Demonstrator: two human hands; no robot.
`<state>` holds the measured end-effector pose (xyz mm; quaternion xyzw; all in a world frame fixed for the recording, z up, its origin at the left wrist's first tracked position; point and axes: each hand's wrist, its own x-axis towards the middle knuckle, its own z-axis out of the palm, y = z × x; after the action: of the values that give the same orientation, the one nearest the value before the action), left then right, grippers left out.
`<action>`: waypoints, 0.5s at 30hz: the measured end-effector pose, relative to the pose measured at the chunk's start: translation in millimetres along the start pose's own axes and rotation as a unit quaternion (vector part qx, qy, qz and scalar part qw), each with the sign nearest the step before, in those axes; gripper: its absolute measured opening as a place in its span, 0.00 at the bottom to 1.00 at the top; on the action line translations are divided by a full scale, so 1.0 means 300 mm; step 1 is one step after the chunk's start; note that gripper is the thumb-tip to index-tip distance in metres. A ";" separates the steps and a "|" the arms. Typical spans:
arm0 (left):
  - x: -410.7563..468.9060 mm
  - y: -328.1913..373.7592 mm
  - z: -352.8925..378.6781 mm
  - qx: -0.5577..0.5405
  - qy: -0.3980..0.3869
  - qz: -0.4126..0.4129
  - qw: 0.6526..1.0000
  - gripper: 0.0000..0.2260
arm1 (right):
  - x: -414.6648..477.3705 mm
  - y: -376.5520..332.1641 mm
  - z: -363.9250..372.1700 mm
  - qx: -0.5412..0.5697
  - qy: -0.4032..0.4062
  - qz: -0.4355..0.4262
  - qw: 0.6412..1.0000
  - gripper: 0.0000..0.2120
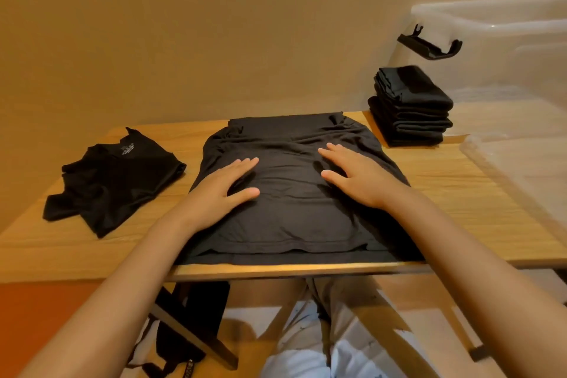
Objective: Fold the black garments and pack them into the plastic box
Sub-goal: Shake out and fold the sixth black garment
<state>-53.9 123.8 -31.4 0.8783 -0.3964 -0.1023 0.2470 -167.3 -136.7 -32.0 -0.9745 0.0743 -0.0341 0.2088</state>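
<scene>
A black garment (pixel 291 212) lies spread in the middle of the wooden table (pixel 478 193), its near hem at the table's front edge and its sides folded in. My left hand (pixel 221 190) rests flat on its left half with fingers straight. My right hand (pixel 356 175) presses flat on its right half. A stack of folded black garments (pixel 411 107) stands at the back right of the table. A loose, crumpled black garment (pixel 113 178) lies at the left. The clear plastic box (pixel 506 49) stands at the far right.
A black clip handle (pixel 429 44) hangs on the box's left wall. A clear lid (pixel 521 169) lies on the table's right part. A beige wall rises right behind the table. Under the table are my legs and a black strap.
</scene>
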 end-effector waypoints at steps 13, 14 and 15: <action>-0.357 -0.024 0.052 -0.145 0.098 -0.028 0.984 0.13 | -0.424 -0.007 0.064 0.130 0.075 -0.042 0.988 0.23; -0.364 -0.030 0.048 -0.151 0.107 -0.040 0.982 0.13 | -0.432 0.002 0.070 0.130 0.091 -0.040 0.987 0.21; -0.372 -0.032 0.045 -0.157 0.118 -0.051 0.979 0.13 | -0.438 0.012 0.076 0.130 0.108 -0.036 0.985 0.19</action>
<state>-126.8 207.8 -49.7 0.8538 -0.2979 -0.0713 0.4210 -295.3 -109.8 -58.9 -0.9318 0.0564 -0.1558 0.3228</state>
